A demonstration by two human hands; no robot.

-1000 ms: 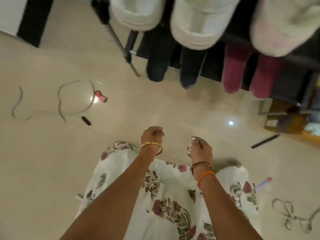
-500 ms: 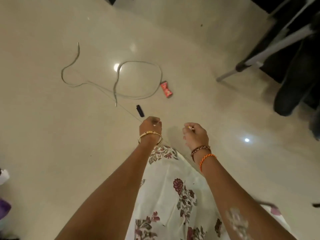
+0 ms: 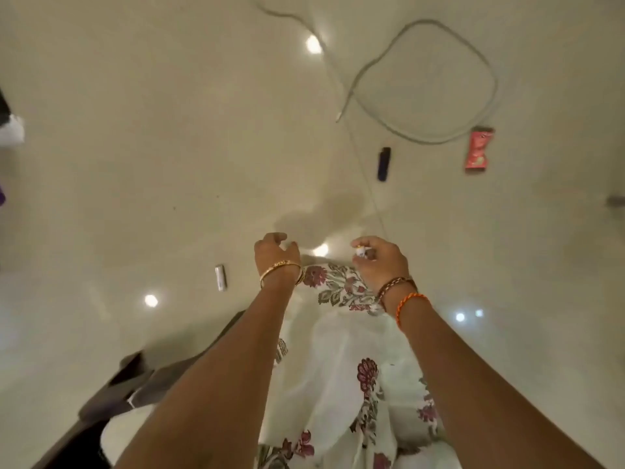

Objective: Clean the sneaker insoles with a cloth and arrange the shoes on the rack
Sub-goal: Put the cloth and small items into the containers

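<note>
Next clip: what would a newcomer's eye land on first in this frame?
Two bare forearms reach from the bottom edge, the left hand loosely curled and holding nothing, the right hand pinching something small and whitish. Beyond them on the glossy floor lie a looping grey cord, a red wrapper and a small dark blue object at upper right. A floral garment hangs below the wrists.

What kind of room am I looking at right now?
Probably a home interior: glossy cream floor strewn with a loose white cord, a red wrapper and a dark lighter-like item. No shoe rack in view.
</note>
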